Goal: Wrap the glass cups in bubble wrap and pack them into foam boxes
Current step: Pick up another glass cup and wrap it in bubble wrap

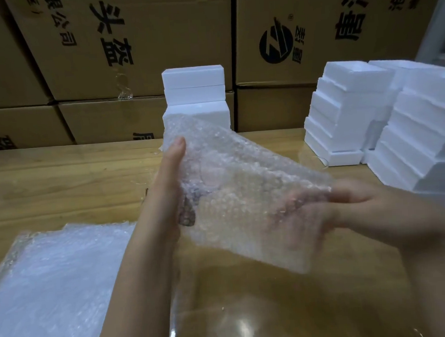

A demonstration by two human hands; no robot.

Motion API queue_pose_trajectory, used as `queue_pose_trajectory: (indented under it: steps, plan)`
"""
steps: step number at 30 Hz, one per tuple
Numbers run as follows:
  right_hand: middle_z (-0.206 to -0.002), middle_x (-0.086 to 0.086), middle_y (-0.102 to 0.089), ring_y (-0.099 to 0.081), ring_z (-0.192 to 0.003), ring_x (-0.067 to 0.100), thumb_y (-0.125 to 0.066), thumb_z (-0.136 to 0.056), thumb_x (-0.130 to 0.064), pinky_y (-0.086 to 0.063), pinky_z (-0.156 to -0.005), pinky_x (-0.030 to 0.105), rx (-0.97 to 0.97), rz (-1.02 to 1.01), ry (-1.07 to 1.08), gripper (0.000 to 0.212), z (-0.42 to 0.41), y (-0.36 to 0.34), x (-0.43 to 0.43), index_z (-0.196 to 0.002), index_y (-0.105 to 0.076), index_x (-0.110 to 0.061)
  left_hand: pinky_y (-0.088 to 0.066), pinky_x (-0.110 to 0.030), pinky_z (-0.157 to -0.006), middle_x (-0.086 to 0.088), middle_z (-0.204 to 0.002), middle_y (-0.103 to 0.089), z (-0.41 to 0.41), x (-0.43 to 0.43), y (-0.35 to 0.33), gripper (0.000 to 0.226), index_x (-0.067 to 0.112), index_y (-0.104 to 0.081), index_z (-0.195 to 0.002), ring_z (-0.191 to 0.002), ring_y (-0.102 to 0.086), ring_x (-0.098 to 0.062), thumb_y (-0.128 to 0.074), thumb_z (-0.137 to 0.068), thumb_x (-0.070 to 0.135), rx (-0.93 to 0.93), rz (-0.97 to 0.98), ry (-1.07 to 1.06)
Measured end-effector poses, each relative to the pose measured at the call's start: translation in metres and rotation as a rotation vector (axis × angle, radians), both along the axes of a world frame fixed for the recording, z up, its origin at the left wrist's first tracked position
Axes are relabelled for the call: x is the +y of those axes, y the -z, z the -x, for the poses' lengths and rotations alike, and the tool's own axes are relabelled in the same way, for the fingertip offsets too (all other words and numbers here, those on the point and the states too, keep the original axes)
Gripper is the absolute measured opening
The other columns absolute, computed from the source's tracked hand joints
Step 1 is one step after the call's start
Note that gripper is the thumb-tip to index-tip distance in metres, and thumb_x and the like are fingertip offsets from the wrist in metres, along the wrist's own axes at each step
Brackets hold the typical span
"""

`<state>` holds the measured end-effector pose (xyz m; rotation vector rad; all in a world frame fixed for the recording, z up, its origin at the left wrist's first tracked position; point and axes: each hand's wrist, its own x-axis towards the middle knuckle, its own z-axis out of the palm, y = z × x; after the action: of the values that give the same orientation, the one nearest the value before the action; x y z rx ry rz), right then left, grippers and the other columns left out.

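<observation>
Above table [59,179], left hand [165,190] along bubble wrap [242,172] edge — right hand [371,208] pinching

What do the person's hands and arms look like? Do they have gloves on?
No gloves. The left hand and the right hand are bare, and so are the forearms: no sleeves, rings or watch show. The right hand is blurry, so tiny details there are unclear.
</observation>
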<state>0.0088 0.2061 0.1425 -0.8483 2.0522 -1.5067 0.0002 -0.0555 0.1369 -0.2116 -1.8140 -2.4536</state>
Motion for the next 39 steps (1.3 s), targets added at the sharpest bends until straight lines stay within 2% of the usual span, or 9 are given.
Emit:
queue_pose_trajectory:
  steps: [5, 9, 12, 17, 22, 29, 31, 34, 39]
  plan:
    - [-0.076, 0.007, -0.070, -0.057, -0.052, 0.009, -0.063, -0.083, -0.053, -0.044, -0.046, 0.017, 0.074, 0.177, 0.277, 0.036, 0.003, -0.014, 0.011, -0.071, -0.069, -0.020, -0.046, -0.011, -0.045, 0.010, -0.053, -0.065, 0.004, 0.002, -0.017, 0.045, 0.015, -0.062, -0.077, -0.050, -0.063, 0.001, -0.027, -0.103, 0.028, 0.009, 0.032, -0.018]
    - [-0.078, 0.000, -0.070, -0.062, -0.066, 0.007, -0.066, -0.074, -0.045, -0.049, -0.057, 0.018, 0.234, 0.271, 0.507, 0.027, 0.005, -0.012, -0.016, -0.083, -0.065, -0.020, -0.039, -0.006, -0.040, 0.009, -0.036, -0.054, 0.007, 0.008, -0.025, 0.042, 0.012, -0.046, -0.070, -0.036, -0.052, 0.009, -0.021, -0.103, 0.011, 0.074, 0.158, 0.023]
    - [-0.095, -0.010, -0.070, -0.066, -0.087, 0.006, -0.074, -0.072, -0.045, -0.051, -0.074, 0.017, 0.292, 0.295, 0.445, 0.029, -0.003, -0.013, -0.036, -0.096, -0.065, -0.031, -0.047, -0.008, -0.061, -0.011, -0.085, -0.073, 0.009, 0.015, -0.017, 0.037, -0.007, -0.056, -0.104, -0.087, -0.068, -0.003, -0.023, -0.102, 0.007, 0.042, 0.152, 0.072]
    - [-0.108, -0.014, -0.063, -0.061, -0.103, 0.008, -0.074, -0.069, -0.046, -0.051, -0.090, 0.033, 0.391, 0.181, 0.482, 0.044, -0.010, -0.008, -0.057, -0.110, -0.059, -0.043, -0.041, -0.005, -0.043, 0.014, -0.048, -0.060, 0.000, 0.032, -0.012, 0.032, -0.010, -0.048, -0.119, -0.042, -0.056, 0.010, -0.027, -0.101, 0.005, 0.136, 0.182, 0.261]
    - [-0.106, -0.016, -0.060, -0.059, -0.099, 0.005, -0.066, -0.070, -0.050, -0.050, -0.084, 0.025, 0.512, 0.081, 0.592, 0.055, -0.012, -0.008, -0.064, -0.121, -0.050, -0.041, -0.053, -0.016, -0.063, 0.012, -0.085, -0.074, 0.000, 0.035, -0.004, 0.023, 0.043, -0.075, -0.084, -0.080, -0.071, -0.005, -0.056, -0.072, 0.050, 0.070, 0.310, 0.392]
    - [-0.095, -0.018, -0.063, -0.057, -0.084, 0.005, -0.058, -0.080, -0.037, -0.045, -0.066, 0.019, 0.629, -0.057, 0.654, 0.037, -0.017, -0.010, -0.066, -0.116, -0.056, -0.039, -0.053, -0.027, -0.079, 0.007, -0.097, -0.073, -0.010, 0.038, 0.000, 0.034, 0.040, -0.074, -0.093, -0.093, -0.069, -0.012, -0.060, -0.070, 0.060, 0.024, 0.346, 0.440]
    - [-0.090, -0.010, -0.064, -0.057, -0.085, 0.012, -0.054, -0.081, -0.032, -0.046, -0.067, 0.032, 0.658, -0.123, 0.682, 0.030, -0.018, -0.009, -0.067, -0.110, -0.060, -0.037, -0.050, -0.026, -0.087, 0.016, -0.102, -0.071, -0.011, 0.042, 0.000, 0.036, 0.046, -0.071, -0.097, -0.098, -0.067, -0.003, -0.061, -0.069, 0.067, 0.011, 0.398, 0.421]
    - [-0.080, -0.003, -0.062, -0.055, -0.077, 0.021, -0.055, -0.080, -0.009, -0.046, -0.064, 0.041, 0.689, -0.203, 0.715, 0.026, -0.015, -0.007, -0.064, -0.097, -0.063, -0.027, -0.044, -0.001, -0.066, 0.044, -0.080, -0.061, -0.017, 0.048, -0.008, 0.025, 0.067, -0.062, -0.076, -0.078, -0.055, 0.026, -0.047, -0.065, 0.083, 0.032, 0.567, 0.345]
    - [-0.070, -0.009, -0.054, -0.048, -0.068, 0.015, -0.054, -0.085, -0.011, -0.035, -0.054, 0.032, 0.729, -0.341, 0.841, 0.018, -0.008, -0.003, -0.058, -0.088, -0.057, -0.029, -0.043, -0.021, -0.094, 0.029, -0.132, -0.050, -0.015, 0.029, -0.006, 0.080, 0.046, -0.041, -0.136, -0.115, -0.050, 0.012, -0.053, -0.064, 0.076, 0.246, 0.756, 0.217]
